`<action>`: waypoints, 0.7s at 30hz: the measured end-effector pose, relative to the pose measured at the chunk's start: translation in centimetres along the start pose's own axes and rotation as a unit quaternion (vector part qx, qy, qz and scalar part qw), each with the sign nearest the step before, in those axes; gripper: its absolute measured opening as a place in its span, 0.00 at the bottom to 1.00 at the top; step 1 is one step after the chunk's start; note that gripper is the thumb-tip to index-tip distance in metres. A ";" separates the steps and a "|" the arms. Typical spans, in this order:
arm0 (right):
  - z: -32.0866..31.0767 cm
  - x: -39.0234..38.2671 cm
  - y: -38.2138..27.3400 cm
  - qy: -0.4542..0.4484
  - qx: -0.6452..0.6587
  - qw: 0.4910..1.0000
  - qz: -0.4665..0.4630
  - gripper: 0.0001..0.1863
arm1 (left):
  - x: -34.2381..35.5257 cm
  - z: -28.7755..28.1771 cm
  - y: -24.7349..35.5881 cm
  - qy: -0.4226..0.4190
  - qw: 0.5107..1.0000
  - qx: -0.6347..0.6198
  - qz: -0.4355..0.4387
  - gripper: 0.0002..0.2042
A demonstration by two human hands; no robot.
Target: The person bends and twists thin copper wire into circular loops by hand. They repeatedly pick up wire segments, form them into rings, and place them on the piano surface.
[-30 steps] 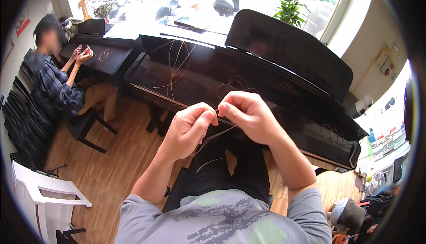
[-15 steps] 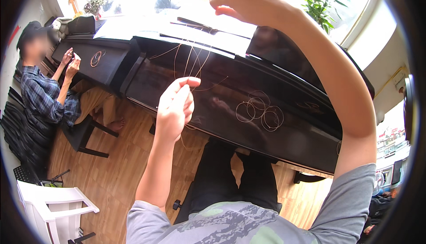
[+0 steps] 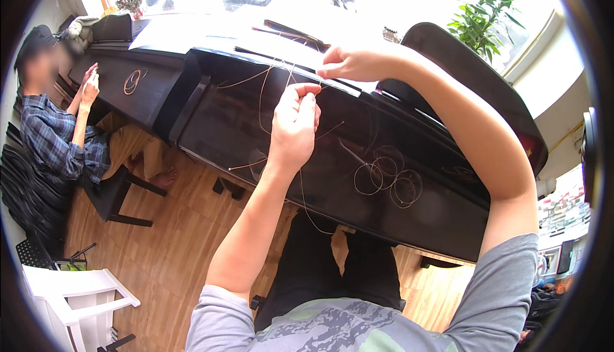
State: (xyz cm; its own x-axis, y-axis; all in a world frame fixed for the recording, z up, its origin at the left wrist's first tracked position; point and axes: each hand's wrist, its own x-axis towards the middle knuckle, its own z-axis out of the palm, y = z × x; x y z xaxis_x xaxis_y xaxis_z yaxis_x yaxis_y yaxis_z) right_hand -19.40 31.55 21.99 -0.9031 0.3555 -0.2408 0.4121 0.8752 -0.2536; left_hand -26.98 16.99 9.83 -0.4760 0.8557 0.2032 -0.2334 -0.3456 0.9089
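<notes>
1. a long black piano (image 3: pixel 441 205) runs across the view in front of the person, glossy and dark, with wire lying over its surface.
2. to the left is a second black piano (image 3: pixel 169 74), where another person (image 3: pixel 54 122) in a plaid shirt and dark cap sits with both hands raised close together.
3. a white piece of furniture (image 3: pixel 77 310) stands on the wood floor (image 3: pixel 169 243) at the lower left.
4. a leafy green plant (image 3: pixel 489 16) shows by the bright window, beyond the piano and to the right.
5. the left hand (image 3: pixel 295 128) is up over the piano, thumb and forefinger pressed together on a thin wire (image 3: pixel 322 82).
6. the right hand (image 3: pixel 352 64) comes in from the right, just above the left one – its fingers appear to pinch the same wire, though the strand is too fine to follow clearly.
7. three overlapping wire coils (image 3: pixel 387 176) lie on the piano, right of the left hand; one coppery coil (image 3: pixel 133 82) rests on the second piano.
8. smallest are the loose strands: a coppery one (image 3: pixel 261 102) curving left of the left hand, and a pale one (image 3: pixel 304 202) hanging below it – near the piano's front edge.
</notes>
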 end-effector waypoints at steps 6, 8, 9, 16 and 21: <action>0.0 -4.5 0.1 -0.066 0.305 0.950 0.021 0.17 | -1.9 -0.3 2.3 0.040 0.996 -0.080 0.001 0.08; -1.9 -5.8 -2.3 -0.032 0.335 0.939 0.076 0.15 | -2.8 -1.3 3.5 0.083 0.993 -0.079 0.018 0.08; -2.9 -6.3 -1.3 -0.013 0.367 0.926 0.089 0.14 | -3.1 -1.3 3.9 0.083 0.993 -0.084 0.019 0.08; -7.3 -1.1 0.8 0.151 -0.208 0.966 -0.040 0.07 | -3.5 -0.5 1.6 0.005 1.000 0.027 -0.009 0.07; -4.0 3.8 2.8 0.157 -0.495 0.855 -0.022 0.05 | -1.3 -0.4 -1.9 0.054 0.982 0.178 0.043 0.07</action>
State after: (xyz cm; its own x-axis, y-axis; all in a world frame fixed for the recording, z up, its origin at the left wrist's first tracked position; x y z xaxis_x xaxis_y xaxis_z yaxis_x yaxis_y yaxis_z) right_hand -22.19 36.63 24.07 -0.9672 0.2490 0.0512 0.2130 0.6842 0.6975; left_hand -26.26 16.37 7.68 -0.5722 0.7767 0.2633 0.1132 -0.2431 0.9634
